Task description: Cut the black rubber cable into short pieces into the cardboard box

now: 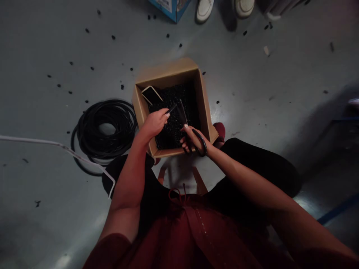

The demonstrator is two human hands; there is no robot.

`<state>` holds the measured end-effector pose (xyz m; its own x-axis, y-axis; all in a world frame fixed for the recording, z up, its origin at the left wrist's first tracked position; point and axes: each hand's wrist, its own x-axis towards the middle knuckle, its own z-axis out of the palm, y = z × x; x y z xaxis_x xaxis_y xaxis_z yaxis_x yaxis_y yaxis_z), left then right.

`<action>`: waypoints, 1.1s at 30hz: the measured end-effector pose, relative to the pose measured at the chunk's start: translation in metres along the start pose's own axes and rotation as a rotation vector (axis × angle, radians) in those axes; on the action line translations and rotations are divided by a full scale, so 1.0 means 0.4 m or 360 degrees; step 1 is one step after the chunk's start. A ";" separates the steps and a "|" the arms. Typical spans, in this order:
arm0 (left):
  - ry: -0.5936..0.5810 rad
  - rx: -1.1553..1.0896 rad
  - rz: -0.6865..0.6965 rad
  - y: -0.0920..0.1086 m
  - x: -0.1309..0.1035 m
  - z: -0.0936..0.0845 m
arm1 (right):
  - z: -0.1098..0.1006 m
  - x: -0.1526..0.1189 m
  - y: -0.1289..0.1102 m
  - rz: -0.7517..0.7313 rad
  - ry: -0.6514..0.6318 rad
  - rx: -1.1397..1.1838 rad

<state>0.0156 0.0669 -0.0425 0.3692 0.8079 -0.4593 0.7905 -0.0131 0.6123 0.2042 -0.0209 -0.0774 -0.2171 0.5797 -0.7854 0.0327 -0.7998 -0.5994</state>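
Observation:
Over an open cardboard box (206, 106), my left hand (156, 122) is closed around a short length of black hose (172, 108), whose end sticks out past my fingers. My right hand (192, 137) grips a pair of scissors (183, 112) with dark handles, its blades pointing up and away from me. The blades lie close beside the hose end; I cannot tell whether they touch it. Many small black pieces (175, 130) fill the box beneath both hands. A dark rectangular object with a pale rim, like a phone (152, 95), rests in the box's far left corner.
A coil of black hose (84, 129) lies on the floor left of the box. A white cable (56, 143) crosses in from the left. Small black bits are scattered across the floor. A blue box (174, 9) and another person's shoes (204, 10) are at the top.

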 end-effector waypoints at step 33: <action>-0.0309 0.0003 0.0093 0.007 -0.007 -0.015 | -0.040 -0.012 -0.026 -0.0456 -0.0249 -0.0434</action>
<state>0.0138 0.0681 -0.0356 0.5013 0.6770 -0.5388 0.7659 -0.0576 0.6404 0.2207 -0.0126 -0.0698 -0.4000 0.7252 -0.5604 0.2017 -0.5268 -0.8257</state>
